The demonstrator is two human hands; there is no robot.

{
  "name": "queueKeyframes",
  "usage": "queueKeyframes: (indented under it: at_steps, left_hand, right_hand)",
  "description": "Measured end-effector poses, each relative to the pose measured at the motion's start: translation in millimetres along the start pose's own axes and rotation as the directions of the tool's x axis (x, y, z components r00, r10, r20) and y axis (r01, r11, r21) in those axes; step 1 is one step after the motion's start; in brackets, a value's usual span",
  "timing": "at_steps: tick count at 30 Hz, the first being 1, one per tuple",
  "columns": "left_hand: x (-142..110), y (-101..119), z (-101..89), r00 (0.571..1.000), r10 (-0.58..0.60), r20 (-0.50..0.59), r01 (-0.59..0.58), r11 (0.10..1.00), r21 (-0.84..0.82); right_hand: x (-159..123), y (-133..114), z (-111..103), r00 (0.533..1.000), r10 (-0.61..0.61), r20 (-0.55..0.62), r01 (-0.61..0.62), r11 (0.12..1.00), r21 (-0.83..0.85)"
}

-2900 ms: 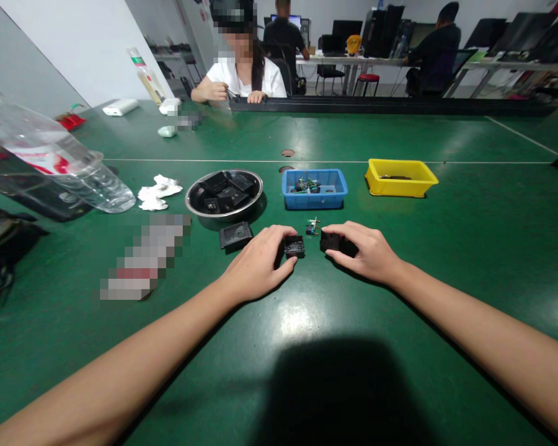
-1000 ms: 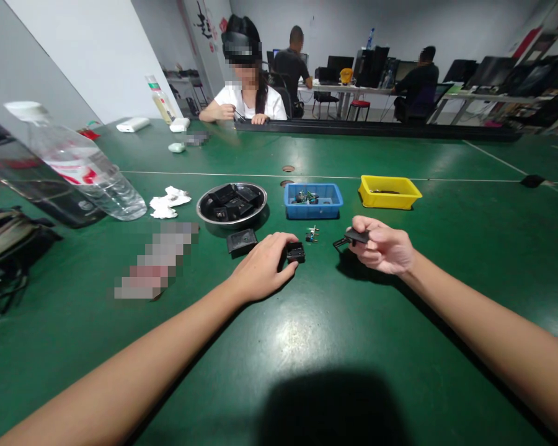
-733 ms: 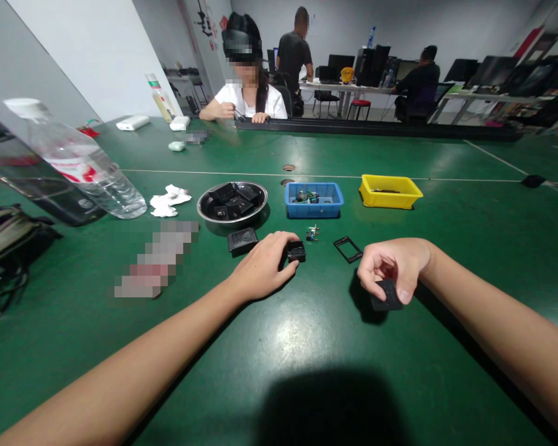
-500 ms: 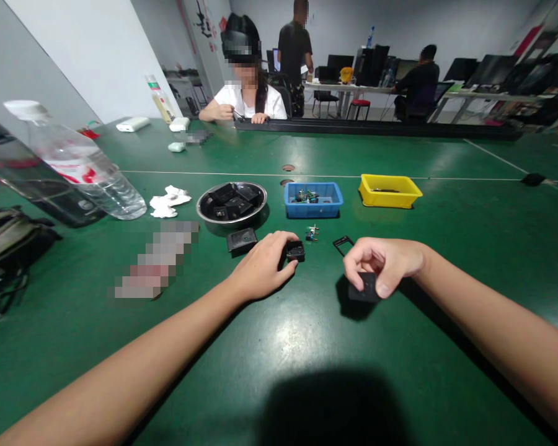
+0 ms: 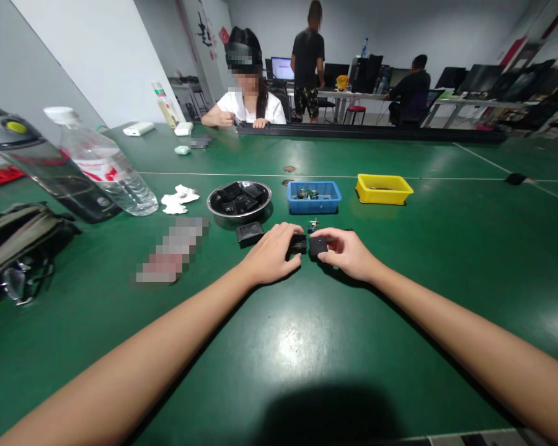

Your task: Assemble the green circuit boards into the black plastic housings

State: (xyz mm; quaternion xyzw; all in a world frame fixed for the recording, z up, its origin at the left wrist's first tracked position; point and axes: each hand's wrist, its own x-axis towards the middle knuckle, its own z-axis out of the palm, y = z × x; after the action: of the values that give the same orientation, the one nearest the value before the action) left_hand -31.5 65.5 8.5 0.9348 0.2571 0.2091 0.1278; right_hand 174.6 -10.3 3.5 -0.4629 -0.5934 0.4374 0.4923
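My left hand [image 5: 273, 252] rests on the green table, thumb and fingers closed around a small open black plastic housing [image 5: 299, 244]. Just to its right, my right hand [image 5: 348, 253] pinches a black plastic cover [image 5: 317, 248] by thumb and fingers. Cover and housing are very near each other; whether they touch I cannot tell. Behind them lies a small electronic part with wires [image 5: 313, 226]. A bit of a thin black frame [image 5: 349, 230] shows behind my right fingers, mostly hidden. Left of my left hand lies a larger black plastic case [image 5: 250, 234].
A metal bowl [image 5: 211, 208] of black cases, a blue bin [image 5: 314, 206] with wired parts and a yellow bin [image 5: 385, 197] stand behind my hands. Leftward are crumpled tissue [image 5: 179, 198], a water bottle [image 5: 116, 176] and a bag [image 5: 23, 241]. A person sits across the table.
My right hand picked up the black cover and thin frame, left the frame on the table, turned the cover and brought it left beside the housing. My left hand kept its hold.
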Motion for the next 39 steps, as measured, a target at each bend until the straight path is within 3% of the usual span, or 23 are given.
queueKeyframes:
  at_steps: [3,7,12,17,24,34,39]
  left_hand:
    - [2,8,-0.9,0.997,0.069,-0.023,-0.067,0.996,0.063]
    - [7,17,3.2,0.993,0.117,-0.012,-0.115,0.986,0.124]
    - [13,10,10.4,0.988,0.154,-0.025,-0.153,0.987,0.055]
    - [11,1,10.2,0.987,0.151,-0.050,-0.152,0.988,-0.014]
    - [3,-1,7.6,0.989,0.123,-0.076,-0.123,0.992,0.015]
    - [5,-3,8.1,0.987,0.124,-0.100,-0.137,0.980,-0.142]
    - [5,-3,6.6,0.990,0.100,-0.097,-0.112,0.984,-0.139]
  right_hand:
    - [-1,0,1,1.000,-0.004,-0.031,0.002,0.999,-0.050]
    - [-3,0,6,0.996,0.028,-0.083,-0.023,0.998,0.055]
    - [1,4,8,0.986,0.056,-0.159,-0.032,0.988,0.150]
    - [6,7,5,0.988,0.104,-0.116,-0.082,0.980,0.179]
    - [1,3,7,0.995,0.081,-0.051,-0.078,0.995,0.059]
    - [5,3,0,0.992,0.122,-0.031,-0.118,0.988,0.102]
    - [4,2,0,0.992,0.124,-0.017,-0.121,0.987,0.101]
